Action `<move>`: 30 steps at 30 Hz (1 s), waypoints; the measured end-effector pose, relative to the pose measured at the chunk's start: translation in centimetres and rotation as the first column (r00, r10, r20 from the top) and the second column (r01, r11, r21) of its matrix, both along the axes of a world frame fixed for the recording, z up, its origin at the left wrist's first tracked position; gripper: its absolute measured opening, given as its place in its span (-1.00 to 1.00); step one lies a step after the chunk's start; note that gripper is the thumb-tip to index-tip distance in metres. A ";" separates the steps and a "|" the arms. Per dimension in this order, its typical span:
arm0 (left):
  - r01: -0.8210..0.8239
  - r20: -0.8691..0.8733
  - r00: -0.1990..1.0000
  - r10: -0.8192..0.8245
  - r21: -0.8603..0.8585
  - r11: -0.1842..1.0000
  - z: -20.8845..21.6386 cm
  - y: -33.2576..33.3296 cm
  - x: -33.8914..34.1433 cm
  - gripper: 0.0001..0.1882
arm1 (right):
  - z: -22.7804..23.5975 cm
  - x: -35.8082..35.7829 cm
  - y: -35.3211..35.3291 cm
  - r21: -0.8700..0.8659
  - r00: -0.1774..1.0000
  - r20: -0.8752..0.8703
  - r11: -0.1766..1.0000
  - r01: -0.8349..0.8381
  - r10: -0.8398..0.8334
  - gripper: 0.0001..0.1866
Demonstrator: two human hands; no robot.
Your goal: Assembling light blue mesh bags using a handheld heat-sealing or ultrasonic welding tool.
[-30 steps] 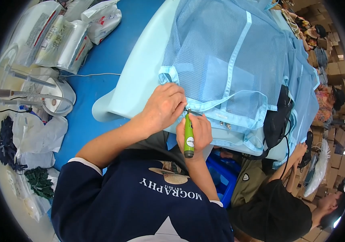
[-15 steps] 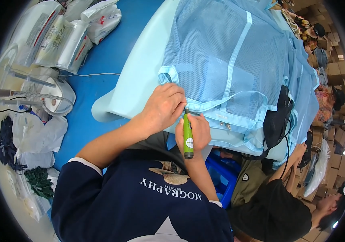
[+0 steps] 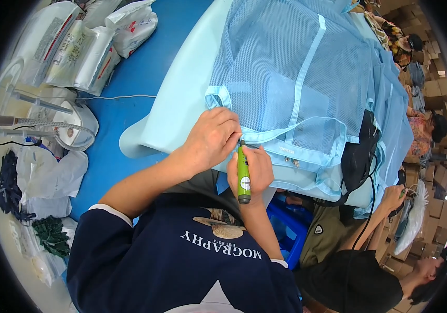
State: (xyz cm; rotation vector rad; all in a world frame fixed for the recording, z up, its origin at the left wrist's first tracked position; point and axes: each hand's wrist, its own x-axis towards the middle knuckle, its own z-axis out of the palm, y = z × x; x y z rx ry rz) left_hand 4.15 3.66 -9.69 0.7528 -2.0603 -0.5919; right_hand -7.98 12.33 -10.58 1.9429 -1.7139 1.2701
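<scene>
Both hands meet at near edge of light-blue mesh bag (image 3: 296, 78). Right hand (image 3: 249, 169) fisted around green pen-shaped tool (image 3: 243, 175), long axis near-far, tip pointing far into binding strap (image 3: 281, 136). Left hand (image 3: 210, 141), just left, pinches that strap down.

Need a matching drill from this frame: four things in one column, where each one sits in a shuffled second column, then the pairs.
Things:
1. green pen-shaped tool
2. left hand
3. white plastic bags
4. black cable

Places:
A. on the blue table, far left
B. pressing the light blue mesh bag's binding edge
C. in the right hand, tip at the binding
D. hanging down off the mesh bag's right edge

Pairs: 1-C, 2-B, 3-A, 4-D
</scene>
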 end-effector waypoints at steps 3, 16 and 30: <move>0.001 -0.004 1.000 -0.001 -0.002 1.000 0.0 0.0 0.0 -0.86 | -0.2 0.1 -0.1 -0.003 0.997 0.040 0.998 0.064 -0.064 -0.73; -0.013 -0.008 1.000 0.013 -0.043 0.999 0.1 0.0 -0.2 -0.91 | 0.0 -0.3 0.0 0.006 0.999 0.034 0.999 -0.036 0.036 -0.73; -0.008 0.005 1.000 0.008 0.004 1.000 0.0 0.0 -0.2 -0.86 | 0.0 -0.3 0.3 -0.004 1.000 0.023 1.000 -0.020 0.020 -0.71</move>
